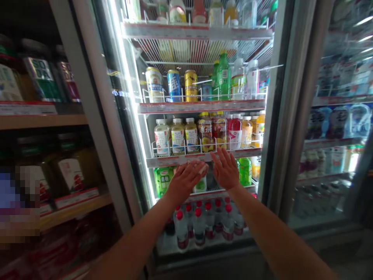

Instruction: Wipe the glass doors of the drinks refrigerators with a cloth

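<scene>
My left hand point(188, 177) reaches to the lower middle of a lit drinks fridge, its fingers stretched out to the right. A small whitish patch shows at its fingertips; I cannot tell what it is or whether the hand holds it. Beside it, my right hand point(225, 169) is open, fingers spread and pointing up, with nothing visible in it. Both hands appear in front of a shelf edge point(169, 160) carrying tea bottles point(177, 136). Partly hidden behind the left hand stands a bottle with a green-and-white label point(200, 185). Whether either hand touches anything is unclear.
Higher up are cans point(191, 85) and a green bottle point(223, 76). Red-capped water bottles point(199, 229) stand at the fridge bottom. A metal frame point(300, 97) borders the right side. Dark shelves point(43, 121) with bottles are on the left.
</scene>
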